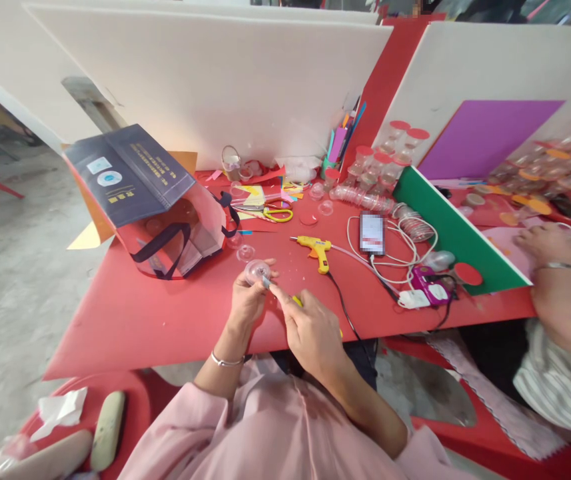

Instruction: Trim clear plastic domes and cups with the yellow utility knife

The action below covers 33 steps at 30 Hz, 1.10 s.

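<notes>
My left hand is closed around a clear, round, dome-like plastic piece, holding it just above the red table. In my right hand is a yellow utility knife, mostly covered by the fingers. Its grey blade touches or nearly touches the near side of the plastic piece, with my right index finger stretched along it. Close beyond my left hand lies another clear plastic piece. A yellow glue gun rests on the table ahead of my right hand.
A dark blue bag lies on the left. Yellow-handled scissors lie among paper scraps. Right of the glue gun are a phone, tangled white cables and a purple power strip. A green board separates a co-worker's hand and red-capped bottles.
</notes>
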### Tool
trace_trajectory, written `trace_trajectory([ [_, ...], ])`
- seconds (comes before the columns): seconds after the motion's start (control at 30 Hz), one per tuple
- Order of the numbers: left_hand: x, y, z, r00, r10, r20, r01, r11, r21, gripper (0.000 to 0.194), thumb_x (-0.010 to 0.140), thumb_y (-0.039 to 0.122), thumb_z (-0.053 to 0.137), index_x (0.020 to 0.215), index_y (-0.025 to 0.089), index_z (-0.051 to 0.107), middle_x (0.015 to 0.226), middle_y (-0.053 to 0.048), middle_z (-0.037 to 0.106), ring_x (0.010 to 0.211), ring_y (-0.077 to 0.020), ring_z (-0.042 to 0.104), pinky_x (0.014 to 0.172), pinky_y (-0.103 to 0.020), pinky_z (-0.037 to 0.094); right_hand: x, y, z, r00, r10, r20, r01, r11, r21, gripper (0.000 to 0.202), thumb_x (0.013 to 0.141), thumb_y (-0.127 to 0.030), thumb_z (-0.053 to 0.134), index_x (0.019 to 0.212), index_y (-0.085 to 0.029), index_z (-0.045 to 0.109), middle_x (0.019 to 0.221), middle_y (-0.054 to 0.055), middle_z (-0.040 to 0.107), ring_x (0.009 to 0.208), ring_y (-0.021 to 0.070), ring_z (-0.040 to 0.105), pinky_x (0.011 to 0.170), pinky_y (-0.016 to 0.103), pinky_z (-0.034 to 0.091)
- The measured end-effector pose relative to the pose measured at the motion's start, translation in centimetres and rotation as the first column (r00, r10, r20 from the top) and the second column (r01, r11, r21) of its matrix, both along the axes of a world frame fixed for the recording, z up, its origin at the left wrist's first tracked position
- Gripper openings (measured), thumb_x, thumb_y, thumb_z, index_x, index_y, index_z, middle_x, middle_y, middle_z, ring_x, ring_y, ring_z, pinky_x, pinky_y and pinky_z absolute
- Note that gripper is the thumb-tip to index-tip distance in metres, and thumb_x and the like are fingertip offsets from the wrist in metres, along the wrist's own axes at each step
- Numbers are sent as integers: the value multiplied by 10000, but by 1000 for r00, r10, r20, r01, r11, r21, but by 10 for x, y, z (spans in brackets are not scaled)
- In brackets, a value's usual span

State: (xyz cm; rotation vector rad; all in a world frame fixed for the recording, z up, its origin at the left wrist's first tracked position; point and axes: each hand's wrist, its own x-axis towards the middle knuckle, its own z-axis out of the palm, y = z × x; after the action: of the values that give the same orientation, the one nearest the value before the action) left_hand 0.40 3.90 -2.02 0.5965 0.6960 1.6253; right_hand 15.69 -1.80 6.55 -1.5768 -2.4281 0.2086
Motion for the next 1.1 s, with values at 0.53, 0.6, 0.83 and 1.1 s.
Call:
trace_trajectory([
  [0.53,0,0,-5,999,2,-45,-1,1000,19,354,667,355,932,913,165,762,1189,-125,726,819,-153,720,688,-255,601,2,1,-1,1000,-3,-4,3,1000,10,519,1050,-266,403,1549,-409,415,865,30,561,766,172,553,635,290,330],
  [0.6,0,0,-5,999,-2,-48,3,1000,17,362,661,360,935,915,166,763,1156,-120,734,811,-159,721,691,-264,603,1,1,-2,1000,-18,-3,18,1000,18,513,1052,-276,403,1547,-413,417,871,31,562,763,175,552,638,293,331],
  [0.83,0,-2,0,998,-44,-48,44,999,10,382,662,380,931,893,148,736,1008,-103,751,710,-147,709,647,-253,576,2,0,-4,999,-49,0,49,998,35,526,1043,-251,396,1551,-382,424,882,43,585,780,175,559,643,284,343],
  [1.1,0,-4,5,990,-138,-9,138,989,50,274,740,322,876,901,161,726,1083,-112,741,706,-114,667,601,-199,505,6,2,-3,997,-47,-58,46,999,-13,508,1049,-256,394,1531,-407,446,873,21,573,749,150,558,629,266,335],
])
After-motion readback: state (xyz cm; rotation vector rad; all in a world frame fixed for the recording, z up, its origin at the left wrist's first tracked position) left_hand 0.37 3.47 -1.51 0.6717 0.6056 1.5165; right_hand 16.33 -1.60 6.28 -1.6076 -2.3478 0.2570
